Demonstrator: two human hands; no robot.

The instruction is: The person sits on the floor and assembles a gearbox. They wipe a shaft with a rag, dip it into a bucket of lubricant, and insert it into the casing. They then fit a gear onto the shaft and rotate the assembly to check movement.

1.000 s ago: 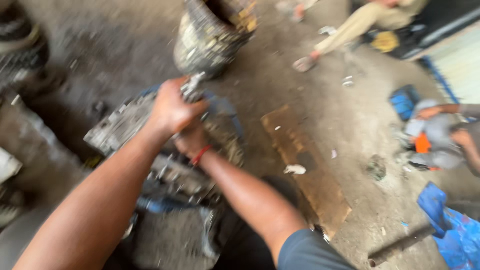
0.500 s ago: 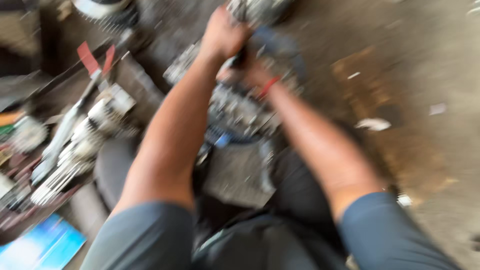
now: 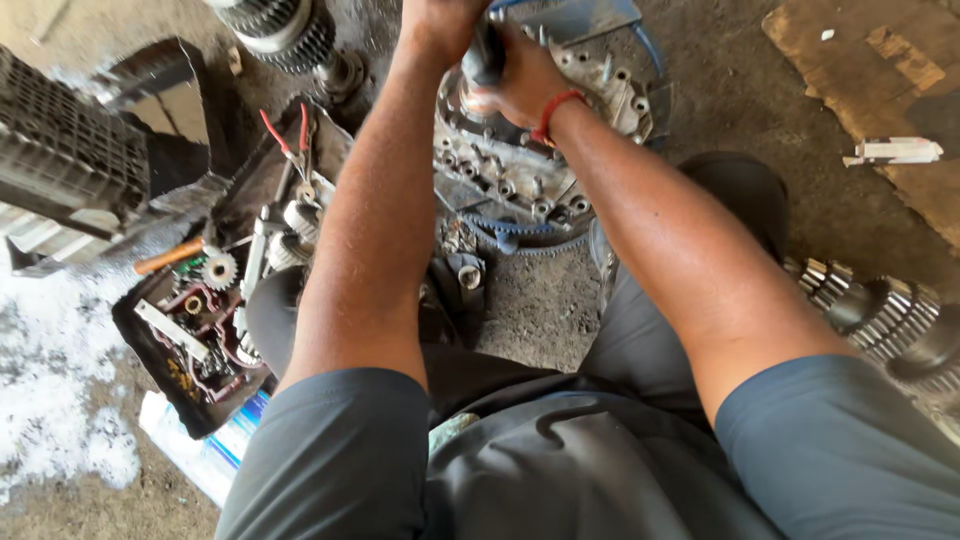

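A greasy metal gearbox housing point(image 3: 520, 175) with several bolts around its rim lies on the ground in front of me. Both my hands are clasped over it at the top of the view. My left hand point(image 3: 440, 22) grips the upper part of a dark tool handle point(image 3: 484, 58); its top is cut off by the frame edge. My right hand point(image 3: 520, 82), with a red thread around the wrist, is wrapped on the same handle lower down, just above the housing.
A black tray point(image 3: 200, 330) of gears, bolts and red-handled pliers point(image 3: 290, 140) sits at left. A toothed gear shaft point(image 3: 285, 35) lies at top left, another gear shaft point(image 3: 880, 320) at right. Cardboard point(image 3: 880, 90) covers the ground at top right. A grey crate point(image 3: 60, 150) stands far left.
The view has swung down and closer to my arms and lap. Both hands stay clasped on the tool over the housing. The people seen earlier at the right are out of view.
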